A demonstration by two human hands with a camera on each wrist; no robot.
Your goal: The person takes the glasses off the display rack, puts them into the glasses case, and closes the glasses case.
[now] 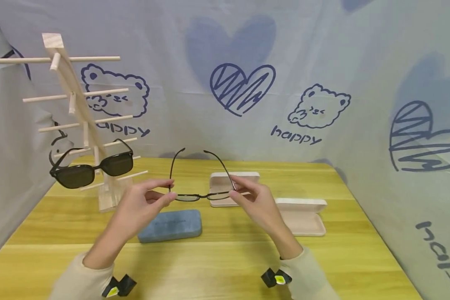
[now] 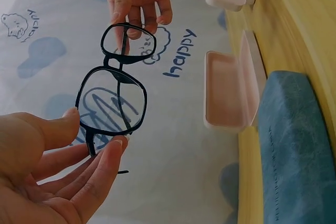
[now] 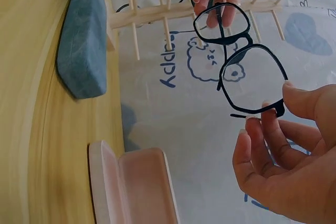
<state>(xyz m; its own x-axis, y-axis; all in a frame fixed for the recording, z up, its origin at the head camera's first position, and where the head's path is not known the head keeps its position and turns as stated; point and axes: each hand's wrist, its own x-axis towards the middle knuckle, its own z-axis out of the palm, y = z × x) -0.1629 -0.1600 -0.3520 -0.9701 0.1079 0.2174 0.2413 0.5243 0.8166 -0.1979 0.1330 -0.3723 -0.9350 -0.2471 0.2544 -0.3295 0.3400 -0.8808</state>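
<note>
1. Sleeves (image 1: 309,277) sit nearest the camera, hands just past them.
2. Black-framed glasses (image 1: 203,196) are held above the table (image 1: 210,266), between the two sets of fingertips; temples unfolded, pointing away past the fingers.
3. Left hand (image 1: 138,204): thumb and fingers pinch the frame's left end near the hinge. Right hand (image 1: 256,203): same pinch, right end.
4. Handling, my call: keep both pinches light, level and on the hinge ends. Thumbs sit close to the lenses, so watch for smudges. No pulling outward or twisting; hinges would take the load.
5. Blue case (image 1: 172,225): closed, below the left fingers.
6. Far pink case (image 1: 218,186): open, beyond the right fingers, partly hidden. Near pink case (image 1: 303,223): open, right of the right fingers.
7. Wooden rack (image 1: 75,86): left of the left fingers, carrying sunglasses (image 1: 117,165). Mind the left knuckles around the pegs.
8. Printed cloth (image 1: 172,125): behind everything.
</note>
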